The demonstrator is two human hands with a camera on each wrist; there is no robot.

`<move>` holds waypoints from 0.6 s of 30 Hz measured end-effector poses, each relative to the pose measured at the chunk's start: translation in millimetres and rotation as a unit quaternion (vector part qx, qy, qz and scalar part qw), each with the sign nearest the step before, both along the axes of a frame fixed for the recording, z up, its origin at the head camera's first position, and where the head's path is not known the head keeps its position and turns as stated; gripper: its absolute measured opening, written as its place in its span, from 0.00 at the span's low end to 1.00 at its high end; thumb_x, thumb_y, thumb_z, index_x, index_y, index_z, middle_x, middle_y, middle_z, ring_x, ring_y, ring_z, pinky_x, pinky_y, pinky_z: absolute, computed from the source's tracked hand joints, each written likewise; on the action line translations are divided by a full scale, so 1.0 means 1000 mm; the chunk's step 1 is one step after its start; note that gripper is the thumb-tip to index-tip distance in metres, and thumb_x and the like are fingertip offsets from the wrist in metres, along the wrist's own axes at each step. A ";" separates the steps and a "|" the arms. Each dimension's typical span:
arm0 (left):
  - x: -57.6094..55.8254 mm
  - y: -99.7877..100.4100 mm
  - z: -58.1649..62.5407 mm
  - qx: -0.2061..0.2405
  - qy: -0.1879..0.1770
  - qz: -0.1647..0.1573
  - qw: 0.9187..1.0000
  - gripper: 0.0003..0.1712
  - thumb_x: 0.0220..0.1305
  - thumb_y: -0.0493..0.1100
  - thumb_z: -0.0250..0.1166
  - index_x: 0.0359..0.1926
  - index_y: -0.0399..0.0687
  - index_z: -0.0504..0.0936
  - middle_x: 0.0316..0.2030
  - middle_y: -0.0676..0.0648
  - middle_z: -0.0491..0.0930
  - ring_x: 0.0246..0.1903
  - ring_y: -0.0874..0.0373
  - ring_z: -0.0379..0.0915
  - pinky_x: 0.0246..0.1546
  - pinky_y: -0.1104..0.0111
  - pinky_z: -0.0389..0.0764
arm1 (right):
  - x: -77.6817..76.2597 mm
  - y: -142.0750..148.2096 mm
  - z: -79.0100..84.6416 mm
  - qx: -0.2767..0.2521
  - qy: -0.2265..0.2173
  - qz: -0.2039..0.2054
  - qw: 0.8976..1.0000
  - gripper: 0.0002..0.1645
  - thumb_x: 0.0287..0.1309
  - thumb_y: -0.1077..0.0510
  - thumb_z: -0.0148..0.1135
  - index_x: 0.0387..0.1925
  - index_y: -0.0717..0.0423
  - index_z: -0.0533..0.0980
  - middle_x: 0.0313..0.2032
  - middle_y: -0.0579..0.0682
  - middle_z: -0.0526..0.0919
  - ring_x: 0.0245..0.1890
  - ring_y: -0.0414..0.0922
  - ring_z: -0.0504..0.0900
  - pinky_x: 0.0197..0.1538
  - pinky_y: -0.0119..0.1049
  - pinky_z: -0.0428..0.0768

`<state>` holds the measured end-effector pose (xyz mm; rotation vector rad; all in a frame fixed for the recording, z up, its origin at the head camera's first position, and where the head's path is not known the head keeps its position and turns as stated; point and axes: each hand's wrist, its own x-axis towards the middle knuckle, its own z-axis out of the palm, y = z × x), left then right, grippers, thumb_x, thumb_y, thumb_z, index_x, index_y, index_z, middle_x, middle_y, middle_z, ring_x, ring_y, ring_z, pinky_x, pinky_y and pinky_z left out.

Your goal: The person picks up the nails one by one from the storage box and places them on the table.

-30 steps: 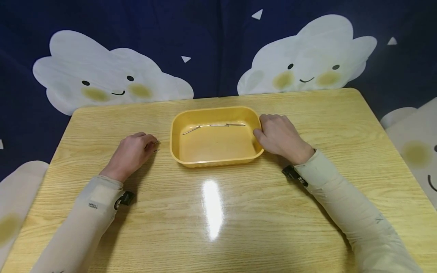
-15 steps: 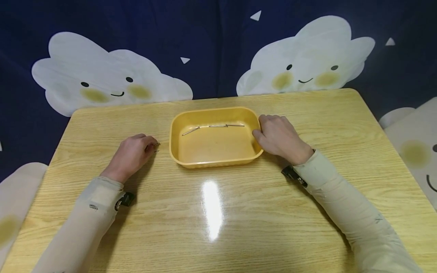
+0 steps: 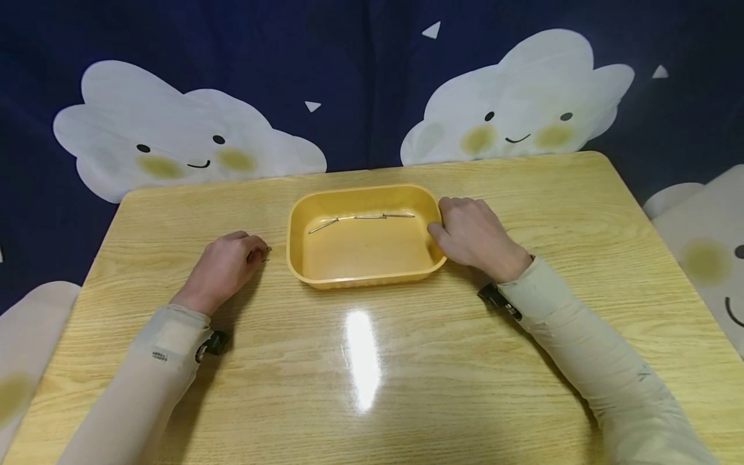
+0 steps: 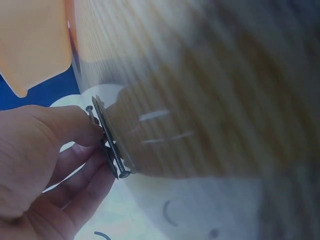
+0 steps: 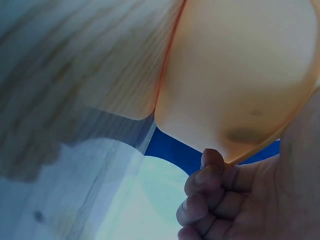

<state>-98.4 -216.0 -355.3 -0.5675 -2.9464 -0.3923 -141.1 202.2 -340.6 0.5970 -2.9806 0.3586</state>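
Note:
A yellow plastic tray (image 3: 366, 258) stands on the wooden table, with several slim metal nails (image 3: 370, 217) lying end to end along its far side. To its left, my left hand (image 3: 223, 268) is close over the tabletop. Between its thumb and fingers it pinches two nails (image 4: 111, 142), seen side by side in the left wrist view with their ends pointing opposite ways. My right hand (image 3: 473, 234) grips the tray's right end, its thumb over the rim and the other fingers curled outside the wall. The right wrist view shows those bent fingertips (image 5: 212, 157) beside the tray wall (image 5: 225, 75).
The light wooden table (image 3: 279, 374) has a bright lamp reflection (image 3: 363, 361) in front of the tray. Behind its far edge hangs a dark blue cloth (image 3: 360, 64) printed with white smiling clouds. Both forearms wear pale sleeves with a small black camera at each wrist.
The head view has shifted slightly, so the whole scene sits a little lower. Both hands keep their holds, and the tray stays in place.

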 end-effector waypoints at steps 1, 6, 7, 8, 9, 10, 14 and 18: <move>0.000 0.000 0.000 0.000 0.001 -0.001 1.000 0.11 0.68 0.30 0.61 0.42 0.39 0.90 0.37 0.39 0.88 0.35 0.45 0.84 0.39 0.50 0.85 | 0.000 0.000 0.000 0.000 0.000 0.000 1.000 0.15 0.66 0.54 0.51 0.24 0.57 0.71 0.22 0.54 0.73 0.24 0.53 0.76 0.31 0.47 0.73; 0.001 0.000 0.000 0.003 0.003 -0.003 1.000 0.10 0.68 0.30 0.63 0.42 0.38 0.90 0.37 0.39 0.88 0.36 0.46 0.83 0.39 0.50 0.85 | 0.000 -0.001 0.000 -0.002 -0.008 -0.005 1.000 0.15 0.66 0.54 0.51 0.25 0.57 0.71 0.22 0.54 0.74 0.25 0.53 0.77 0.32 0.47 0.73; 0.001 0.000 0.000 0.004 0.003 -0.003 1.000 0.10 0.67 0.30 0.62 0.42 0.38 0.90 0.37 0.39 0.88 0.36 0.46 0.83 0.39 0.50 0.85 | 0.000 -0.001 0.001 -0.002 -0.009 -0.005 1.000 0.15 0.66 0.54 0.51 0.25 0.57 0.71 0.22 0.54 0.74 0.25 0.53 0.77 0.32 0.47 0.73; 0.001 0.000 0.000 0.005 0.002 -0.003 1.000 0.10 0.67 0.30 0.62 0.42 0.38 0.90 0.37 0.38 0.88 0.36 0.46 0.83 0.39 0.50 0.85 | 0.000 -0.001 0.001 -0.002 -0.010 -0.005 1.000 0.15 0.66 0.54 0.51 0.25 0.57 0.71 0.22 0.54 0.74 0.25 0.53 0.76 0.32 0.47 0.73; 0.001 0.000 0.000 0.005 0.001 -0.003 1.000 0.10 0.67 0.30 0.62 0.43 0.38 0.90 0.37 0.38 0.88 0.36 0.46 0.83 0.39 0.50 0.85 | 0.000 -0.001 0.001 -0.002 -0.010 -0.006 1.000 0.15 0.66 0.54 0.51 0.25 0.57 0.71 0.22 0.54 0.74 0.25 0.53 0.76 0.32 0.47 0.73; 0.001 0.000 0.001 0.005 0.001 -0.003 1.000 0.10 0.67 0.30 0.62 0.43 0.38 0.90 0.37 0.38 0.88 0.35 0.46 0.83 0.38 0.50 0.84 | 0.000 -0.001 0.001 -0.001 -0.010 -0.005 1.000 0.15 0.66 0.54 0.51 0.25 0.57 0.71 0.22 0.54 0.73 0.25 0.53 0.76 0.32 0.47 0.73; 0.001 0.000 0.001 0.004 -0.001 -0.003 1.000 0.10 0.68 0.30 0.62 0.43 0.38 0.90 0.37 0.38 0.87 0.34 0.47 0.82 0.37 0.51 0.84 | 0.000 -0.001 0.001 0.000 -0.010 -0.005 1.000 0.15 0.66 0.54 0.51 0.25 0.57 0.71 0.22 0.53 0.73 0.24 0.53 0.76 0.31 0.46 0.73; 0.001 0.000 0.000 0.006 -0.001 -0.004 1.000 0.09 0.67 0.31 0.64 0.43 0.38 0.90 0.36 0.39 0.87 0.34 0.47 0.82 0.37 0.51 0.84 | 0.000 0.000 0.000 0.001 -0.010 -0.004 1.000 0.15 0.66 0.54 0.51 0.25 0.57 0.71 0.22 0.53 0.73 0.24 0.52 0.76 0.30 0.45 0.72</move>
